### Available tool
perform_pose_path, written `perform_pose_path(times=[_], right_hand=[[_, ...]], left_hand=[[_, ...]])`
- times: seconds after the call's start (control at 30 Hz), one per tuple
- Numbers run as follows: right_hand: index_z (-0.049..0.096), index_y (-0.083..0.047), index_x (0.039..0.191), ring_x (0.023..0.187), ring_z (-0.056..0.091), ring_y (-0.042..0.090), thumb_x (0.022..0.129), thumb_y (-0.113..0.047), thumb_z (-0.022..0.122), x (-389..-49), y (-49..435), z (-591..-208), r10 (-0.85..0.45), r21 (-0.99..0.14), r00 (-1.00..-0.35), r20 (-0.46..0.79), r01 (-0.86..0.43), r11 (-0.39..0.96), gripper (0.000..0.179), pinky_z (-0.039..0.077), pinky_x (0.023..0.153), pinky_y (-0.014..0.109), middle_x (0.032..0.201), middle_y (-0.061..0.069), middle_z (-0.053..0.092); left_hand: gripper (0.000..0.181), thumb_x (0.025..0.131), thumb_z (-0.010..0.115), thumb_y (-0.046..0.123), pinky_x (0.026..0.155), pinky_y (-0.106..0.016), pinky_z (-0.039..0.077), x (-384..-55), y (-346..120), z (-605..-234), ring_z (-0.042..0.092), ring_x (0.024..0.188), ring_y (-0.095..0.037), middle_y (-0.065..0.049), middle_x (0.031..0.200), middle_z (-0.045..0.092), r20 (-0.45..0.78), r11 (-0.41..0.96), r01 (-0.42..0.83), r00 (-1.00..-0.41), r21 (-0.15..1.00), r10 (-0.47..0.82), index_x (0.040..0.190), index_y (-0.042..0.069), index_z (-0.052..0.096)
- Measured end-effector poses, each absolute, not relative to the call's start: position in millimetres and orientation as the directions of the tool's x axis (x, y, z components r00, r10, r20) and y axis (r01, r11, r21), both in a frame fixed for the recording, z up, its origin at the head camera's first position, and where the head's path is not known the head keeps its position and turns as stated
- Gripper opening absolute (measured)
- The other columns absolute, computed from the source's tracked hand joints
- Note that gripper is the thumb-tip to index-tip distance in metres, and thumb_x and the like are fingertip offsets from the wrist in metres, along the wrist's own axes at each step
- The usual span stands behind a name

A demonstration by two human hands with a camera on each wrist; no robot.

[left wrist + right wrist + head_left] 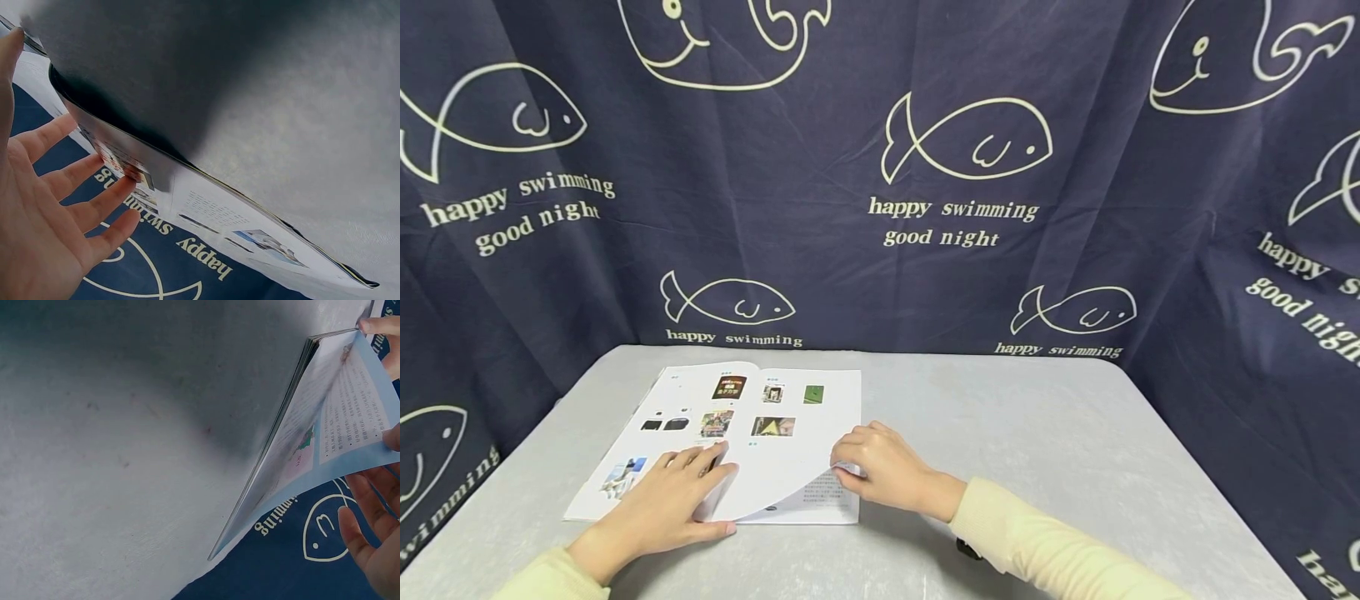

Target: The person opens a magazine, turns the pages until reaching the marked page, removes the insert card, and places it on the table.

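Observation:
An open magazine (pixel 688 385) with small colour pictures lies on the left half of the table. My left hand (pixel 662 504) rests on its left page near the fold, fingers spread, thumb at the bottom edge. In the left wrist view that hand (pixel 53 215) shows fairly straight fingers against the page. My right hand (pixel 891 468) pinches the edge of the right page (pixel 782 467), which curves up off a page of text underneath. Seen from the right wrist, the lifted page (pixel 340 453) has a pale blue border, with the thumb on one face and fingers behind it.
The grey table (pixel 1037 450) extends to the right of the magazine. Behind it hangs a dark blue curtain (pixel 850 275) printed with fish and lettering. A small black object (pixel 967 548) shows partly beneath the right sleeve.

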State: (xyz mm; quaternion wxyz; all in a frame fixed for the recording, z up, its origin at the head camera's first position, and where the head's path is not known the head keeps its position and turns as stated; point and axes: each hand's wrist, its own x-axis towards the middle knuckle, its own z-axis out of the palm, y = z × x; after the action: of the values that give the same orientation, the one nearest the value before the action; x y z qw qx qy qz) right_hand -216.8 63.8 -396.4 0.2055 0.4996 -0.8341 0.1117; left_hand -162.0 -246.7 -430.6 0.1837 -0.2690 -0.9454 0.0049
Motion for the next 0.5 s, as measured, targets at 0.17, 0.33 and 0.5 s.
perform_pose_path(times=[0.17,0.33,0.5], right_hand=[[0.066,-0.022,0.084,0.076,0.055,0.002,0.083,-0.023,0.061,-216.3,64.0,-396.1,-0.783,0.019,-0.415,0.464,-0.879,0.477,0.005,0.036,0.066,0.017,0.085,-0.014,0.066],[0.066,-0.022,0.083,0.076,0.055,0.002,0.083,-0.023,0.061,-216.1,64.4,-397.0,-0.781,0.012,-0.416,0.466,-0.879,0.476,0.005,0.035,0.066,0.017,0.085,-0.014,0.066],[0.065,-0.022,0.083,0.076,0.054,0.002,0.082,-0.023,0.061,-215.4,65.7,-397.2,-0.778,-0.006,-0.422,0.466,-0.88,0.474,0.004,0.035,0.067,0.016,0.085,-0.014,0.065]], left_hand=[[0.069,0.07,0.058,0.069,0.083,-0.048,0.04,-162.0,-246.6,-430.2,0.055,0.105,-0.031,-0.011,0.122,0.057,0.354,0.854,0.507,-0.783,-0.112,0.512,0.114,0.016,0.061],[0.066,0.072,0.058,0.067,0.083,-0.048,0.04,-161.6,-246.7,-429.4,0.055,0.105,-0.031,-0.011,0.122,0.057,0.348,0.856,0.507,-0.788,-0.103,0.509,0.114,0.016,0.061],[0.063,0.074,0.057,0.066,0.083,-0.048,0.041,-162.0,-246.7,-428.6,0.055,0.105,-0.03,-0.01,0.123,0.057,0.344,0.857,0.505,-0.791,-0.102,0.506,0.113,0.017,0.062]])
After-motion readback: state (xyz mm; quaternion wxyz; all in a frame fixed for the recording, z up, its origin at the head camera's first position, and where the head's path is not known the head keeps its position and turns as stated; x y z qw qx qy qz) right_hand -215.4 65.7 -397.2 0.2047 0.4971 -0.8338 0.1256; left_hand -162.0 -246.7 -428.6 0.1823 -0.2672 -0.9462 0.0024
